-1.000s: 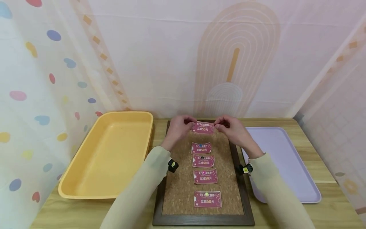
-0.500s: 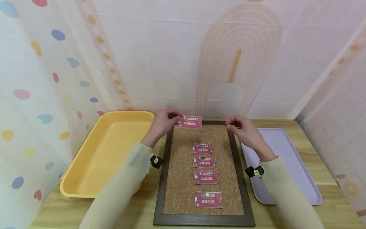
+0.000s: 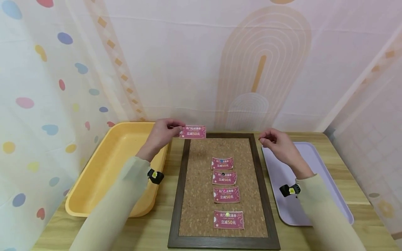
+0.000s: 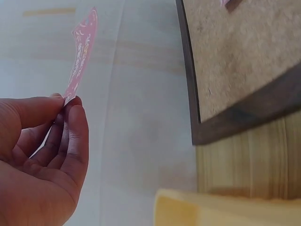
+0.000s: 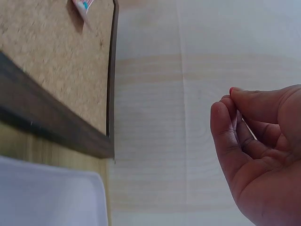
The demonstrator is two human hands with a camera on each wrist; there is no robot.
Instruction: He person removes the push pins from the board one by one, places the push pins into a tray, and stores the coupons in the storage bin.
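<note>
My left hand (image 3: pixel 160 135) pinches a pink printed coupon (image 3: pixel 195 132) by its left end, above the far left corner of the corkboard (image 3: pixel 198 195). In the left wrist view the coupon (image 4: pixel 82 56) bends slightly between thumb and fingers. My right hand (image 3: pixel 279 144) is beyond the board's right edge, over the far end of the lilac tray (image 3: pixel 301 167). Thumb and fingertips there pinch a small red pushpin (image 5: pixel 232 90), mostly hidden. Several more coupons, such as the lowest coupon (image 3: pixel 228 220), are pinned in a column on the cork with differently coloured pins.
A deep yellow tray (image 3: pixel 94 181) stands left of the board on the wooden table (image 3: pixel 157 230). The board has a raised dark frame (image 3: pixel 223 242). A patterned curtain (image 3: pixel 176 69) hangs behind the table.
My left hand has carried the coupon leftward, off the top middle of the board. My right hand has let go of the coupon's right end and moved right.
</note>
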